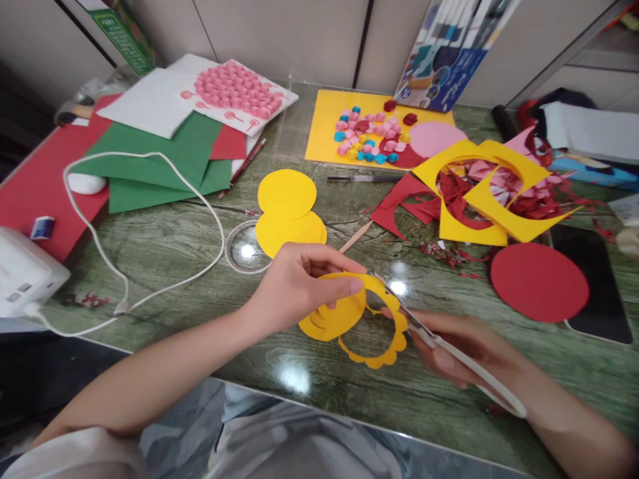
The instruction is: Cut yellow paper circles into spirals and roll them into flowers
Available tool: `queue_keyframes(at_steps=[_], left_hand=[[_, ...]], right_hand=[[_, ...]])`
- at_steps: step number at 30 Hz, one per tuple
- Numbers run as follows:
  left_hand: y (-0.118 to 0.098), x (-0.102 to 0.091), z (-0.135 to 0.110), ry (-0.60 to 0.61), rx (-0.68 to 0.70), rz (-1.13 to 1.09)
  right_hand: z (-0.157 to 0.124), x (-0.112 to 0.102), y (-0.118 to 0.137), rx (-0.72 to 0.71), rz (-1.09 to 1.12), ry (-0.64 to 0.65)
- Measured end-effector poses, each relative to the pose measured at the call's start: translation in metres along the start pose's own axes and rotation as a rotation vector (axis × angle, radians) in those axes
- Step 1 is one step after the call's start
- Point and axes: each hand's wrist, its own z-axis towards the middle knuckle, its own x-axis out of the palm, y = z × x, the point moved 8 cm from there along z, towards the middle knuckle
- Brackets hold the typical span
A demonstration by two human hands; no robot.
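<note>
Pinched between the thumb and fingers of my left hand [304, 283] is a yellow paper circle [337, 313]. A ring-shaped strip of the same yellow paper [399, 340], with a scalloped outer edge, curls away from the circle to the right. My right hand [454, 339] is closed around a pair of scissors [429, 332] with white handles. The blades point up and left, and their tips reach the paper's upper edge near my left fingertips. Beyond my left hand, yellow paper circles [287, 193] overlap on the table beside a roll of tape [237, 249].
Yellow offcuts [454, 233] and red scraps [389, 206] pile up at the right, near a red circle [539, 283] on a dark tablet [594, 286]. Paper balls [369, 133] lie at the back. A white cable [164, 159] loops across green sheets [150, 179] at the left.
</note>
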Motion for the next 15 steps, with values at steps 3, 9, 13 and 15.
queue_keyframes(at_steps=[3, 9, 13, 15], left_hand=[[-0.0023, -0.0011, 0.001, 0.008, 0.002, 0.015], [-0.0074, -0.0013, 0.0039, 0.073, -0.007, 0.083], [-0.0095, -0.0004, 0.0055, 0.147, -0.018, 0.136], [-0.0085, 0.0006, 0.0056, 0.184, -0.046, 0.147]], right_hand=[[-0.0016, -0.0014, -0.0013, 0.012, -0.014, -0.008], [-0.0044, -0.0021, -0.0027, 0.012, 0.036, 0.009], [-0.0045, 0.001, -0.0013, 0.028, -0.011, 0.063], [-0.0046, 0.0026, 0.001, 0.02, -0.05, 0.085]])
